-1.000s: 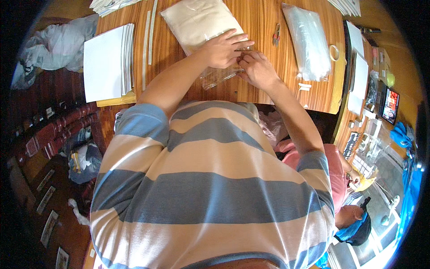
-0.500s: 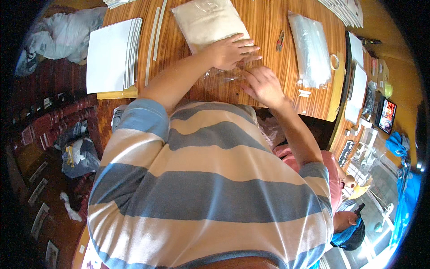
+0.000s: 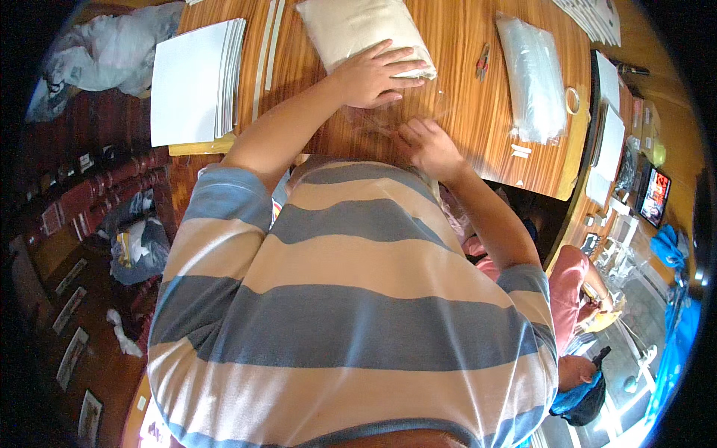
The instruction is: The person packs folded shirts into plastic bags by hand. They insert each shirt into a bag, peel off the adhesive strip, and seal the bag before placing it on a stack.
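A folded cream cloth packed in a clear plastic bag [image 3: 355, 28] lies at the far middle of the wooden table. My left hand [image 3: 373, 76] rests on the near right corner of this packet, palm down with its fingers spread. Between my hands and the table's near edge, the bag's thin clear flap shows only as faint glints. My right hand [image 3: 433, 151] is at that flap, its fingers curled together in a pinch on the plastic. Its fingertips are partly hidden.
On the table [image 3: 455, 45] lie a stack of white sheets [image 3: 196, 86] and pale strips [image 3: 269, 56] at left. At right are red-handled snips [image 3: 482, 62], a pile of clear plastic bags [image 3: 532, 78] and a ring-shaped roll [image 3: 572, 100]. A person in pink [image 3: 570, 291] sits to my right.
My right hand has drawn toward me and left, its fingers now curled in closer. My left hand has slid left on the packet. The whole view has shifted slightly.
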The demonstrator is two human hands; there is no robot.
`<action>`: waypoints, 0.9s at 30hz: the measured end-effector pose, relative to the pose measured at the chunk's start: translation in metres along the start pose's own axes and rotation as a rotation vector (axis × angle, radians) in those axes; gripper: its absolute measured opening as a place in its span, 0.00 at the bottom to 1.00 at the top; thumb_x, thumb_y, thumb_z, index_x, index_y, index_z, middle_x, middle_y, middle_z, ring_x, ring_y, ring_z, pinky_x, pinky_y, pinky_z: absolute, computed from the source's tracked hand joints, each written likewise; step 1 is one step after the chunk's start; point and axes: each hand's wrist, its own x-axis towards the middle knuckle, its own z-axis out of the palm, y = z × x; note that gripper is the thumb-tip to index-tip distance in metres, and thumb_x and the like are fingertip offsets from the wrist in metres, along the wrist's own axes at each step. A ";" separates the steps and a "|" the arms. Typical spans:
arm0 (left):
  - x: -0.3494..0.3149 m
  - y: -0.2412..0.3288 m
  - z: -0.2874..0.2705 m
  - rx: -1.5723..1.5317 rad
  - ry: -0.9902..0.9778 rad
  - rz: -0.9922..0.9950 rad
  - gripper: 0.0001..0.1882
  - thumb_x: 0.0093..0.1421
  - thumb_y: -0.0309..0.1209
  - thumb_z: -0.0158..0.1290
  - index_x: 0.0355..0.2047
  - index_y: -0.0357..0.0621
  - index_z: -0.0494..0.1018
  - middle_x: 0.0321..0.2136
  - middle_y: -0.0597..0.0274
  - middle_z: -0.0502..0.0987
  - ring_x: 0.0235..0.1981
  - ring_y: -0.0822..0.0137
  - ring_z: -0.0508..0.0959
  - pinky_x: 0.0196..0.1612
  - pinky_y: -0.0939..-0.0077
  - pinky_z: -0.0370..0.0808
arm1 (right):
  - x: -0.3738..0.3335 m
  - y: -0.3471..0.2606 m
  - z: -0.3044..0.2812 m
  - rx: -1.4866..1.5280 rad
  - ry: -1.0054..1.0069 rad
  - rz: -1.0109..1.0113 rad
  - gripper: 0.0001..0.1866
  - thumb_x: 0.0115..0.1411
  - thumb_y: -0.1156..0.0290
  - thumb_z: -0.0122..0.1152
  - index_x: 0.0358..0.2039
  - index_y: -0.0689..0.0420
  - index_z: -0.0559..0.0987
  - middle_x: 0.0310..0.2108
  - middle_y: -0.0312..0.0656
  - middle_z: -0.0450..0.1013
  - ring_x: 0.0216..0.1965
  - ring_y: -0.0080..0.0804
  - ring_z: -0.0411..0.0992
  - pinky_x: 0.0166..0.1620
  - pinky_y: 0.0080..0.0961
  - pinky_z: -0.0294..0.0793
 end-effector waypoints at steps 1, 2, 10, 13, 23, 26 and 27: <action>0.001 -0.003 0.001 -0.057 -0.008 0.032 0.31 0.71 0.47 0.51 0.74 0.73 0.63 0.79 0.74 0.54 0.80 0.58 0.49 0.79 0.38 0.45 | -0.005 -0.001 -0.001 -0.060 -0.001 -0.076 0.17 0.55 0.68 0.62 0.46 0.56 0.85 0.50 0.42 0.76 0.54 0.43 0.72 0.59 0.42 0.72; 0.001 -0.003 0.003 -0.048 -0.018 0.038 0.31 0.72 0.48 0.51 0.74 0.73 0.63 0.79 0.74 0.53 0.80 0.58 0.49 0.79 0.38 0.45 | -0.012 -0.001 0.000 -0.025 0.042 -0.034 0.18 0.56 0.67 0.63 0.47 0.56 0.84 0.51 0.42 0.76 0.54 0.44 0.72 0.59 0.42 0.72; 0.001 0.000 0.015 0.009 -0.066 0.013 0.32 0.71 0.49 0.53 0.75 0.74 0.62 0.80 0.76 0.51 0.80 0.60 0.49 0.80 0.41 0.45 | 0.039 -0.011 -0.019 0.174 0.092 0.211 0.23 0.60 0.51 0.69 0.49 0.54 0.81 0.50 0.45 0.74 0.55 0.45 0.72 0.55 0.41 0.73; 0.003 0.002 0.006 0.047 -0.064 0.034 0.33 0.70 0.49 0.54 0.75 0.74 0.63 0.80 0.76 0.51 0.80 0.61 0.49 0.80 0.42 0.44 | 0.047 -0.016 0.021 0.211 0.101 0.220 0.19 0.57 0.60 0.69 0.46 0.56 0.82 0.46 0.42 0.74 0.49 0.43 0.73 0.52 0.38 0.73; 0.002 0.005 0.000 0.083 -0.072 0.045 0.33 0.73 0.51 0.49 0.76 0.75 0.58 0.78 0.75 0.54 0.80 0.62 0.50 0.80 0.43 0.45 | 0.005 -0.025 0.005 0.135 0.214 -0.170 0.21 0.59 0.63 0.56 0.51 0.53 0.83 0.54 0.38 0.75 0.59 0.36 0.72 0.61 0.36 0.71; 0.001 0.002 -0.001 0.061 -0.028 0.098 0.34 0.72 0.51 0.50 0.77 0.66 0.59 0.79 0.71 0.54 0.79 0.60 0.51 0.80 0.47 0.46 | 0.005 -0.026 0.008 0.249 0.151 -0.060 0.25 0.60 0.60 0.63 0.56 0.55 0.81 0.60 0.42 0.73 0.63 0.42 0.70 0.64 0.41 0.69; -0.001 -0.001 0.000 0.037 0.006 0.140 0.35 0.72 0.50 0.51 0.76 0.61 0.60 0.79 0.69 0.54 0.79 0.59 0.52 0.80 0.48 0.48 | 0.003 -0.022 0.008 0.302 0.177 0.031 0.29 0.58 0.58 0.67 0.59 0.55 0.79 0.63 0.44 0.71 0.65 0.44 0.68 0.66 0.44 0.68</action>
